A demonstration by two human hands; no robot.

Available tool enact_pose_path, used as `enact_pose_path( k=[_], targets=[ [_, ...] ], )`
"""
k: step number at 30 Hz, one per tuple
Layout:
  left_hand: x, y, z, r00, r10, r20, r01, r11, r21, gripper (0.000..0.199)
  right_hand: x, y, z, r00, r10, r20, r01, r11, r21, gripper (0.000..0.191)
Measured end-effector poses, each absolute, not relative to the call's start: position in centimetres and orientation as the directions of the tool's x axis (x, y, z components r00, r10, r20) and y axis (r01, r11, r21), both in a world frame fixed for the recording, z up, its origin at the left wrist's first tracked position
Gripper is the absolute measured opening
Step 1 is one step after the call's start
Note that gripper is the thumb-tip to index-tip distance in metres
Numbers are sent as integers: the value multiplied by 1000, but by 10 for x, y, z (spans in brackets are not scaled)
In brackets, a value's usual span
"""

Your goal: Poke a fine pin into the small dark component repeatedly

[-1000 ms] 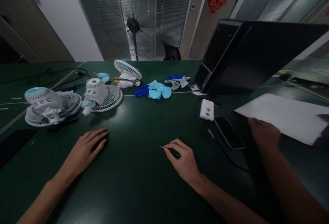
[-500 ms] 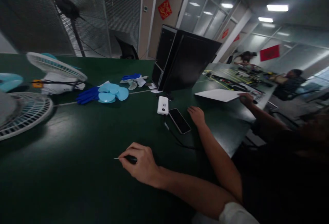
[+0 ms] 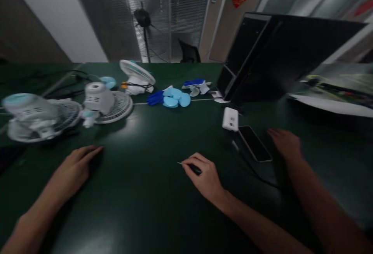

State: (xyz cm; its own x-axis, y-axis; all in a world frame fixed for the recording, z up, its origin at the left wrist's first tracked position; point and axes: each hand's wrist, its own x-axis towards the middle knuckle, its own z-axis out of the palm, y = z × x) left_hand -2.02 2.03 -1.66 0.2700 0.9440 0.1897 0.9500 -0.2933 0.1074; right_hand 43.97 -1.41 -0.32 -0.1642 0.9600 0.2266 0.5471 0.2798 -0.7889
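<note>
Near the middle of the dark green table (image 3: 140,215), my right hand (image 3: 206,178) is closed round a small screwdriver (image 3: 196,169). Its thin metal shaft points left from my fingertips, and part of the dark handle shows inside the hand. My left hand (image 3: 72,168) lies on the table at the left, index finger stretched out and nothing visible in it. Beyond it are a white fan motor unit on a round grille (image 3: 116,108) and a second, blurred fan unit (image 3: 35,110). Farther back, a light blue fan blade (image 3: 176,98) rests against a blue glove (image 3: 155,98).
Right of my hand lie a white power bank (image 3: 230,119), a phone (image 3: 255,144) and a black cable (image 3: 253,170). A co-worker's hand (image 3: 284,143) rests beside the phone. A large black case (image 3: 271,56) stands behind. Another small fan (image 3: 136,79) and gloves (image 3: 196,86) are farther back.
The view has swung left, so table things sit farther right in the picture. My left hand and more fan parts have come into view. My right hand still holds the screwdriver.
</note>
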Motion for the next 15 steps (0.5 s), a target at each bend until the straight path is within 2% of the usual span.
enact_pose_path(
  k=[2,8,15],
  targets=[
    [-16,31,-11,279,954,113,950,-291,112,55,441,-11,-7,-189,961,200,554,273,-787,17],
    [-11,35,-15,326,938,115,915,-344,210,55,442,-11,-7,-228,957,180,553,280,-785,19],
    [-15,33,-10,329,941,81,860,-334,387,44,442,-11,-8,-225,955,194,585,292,-756,18]
  ],
)
